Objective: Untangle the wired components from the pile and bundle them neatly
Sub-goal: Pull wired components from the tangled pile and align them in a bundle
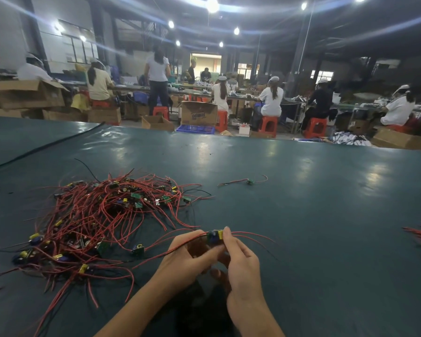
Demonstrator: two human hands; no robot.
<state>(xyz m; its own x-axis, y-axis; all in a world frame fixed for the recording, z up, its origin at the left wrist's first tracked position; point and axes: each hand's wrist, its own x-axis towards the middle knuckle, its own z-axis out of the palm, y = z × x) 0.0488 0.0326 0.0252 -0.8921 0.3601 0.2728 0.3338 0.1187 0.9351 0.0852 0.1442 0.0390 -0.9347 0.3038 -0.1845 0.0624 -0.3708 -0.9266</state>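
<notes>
Red leads trail back toward the pile [102, 215]; both hands, left hand [187, 257] and right hand [238, 259], pinch one component [215, 235], and a tug could snag.

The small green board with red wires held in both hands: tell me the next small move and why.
Probably draw the small green board with red wires rightward, away from the tangled pile of red-wired boards. Left hand and right hand pinch it, but its left-side wires run back toward the pile.
</notes>
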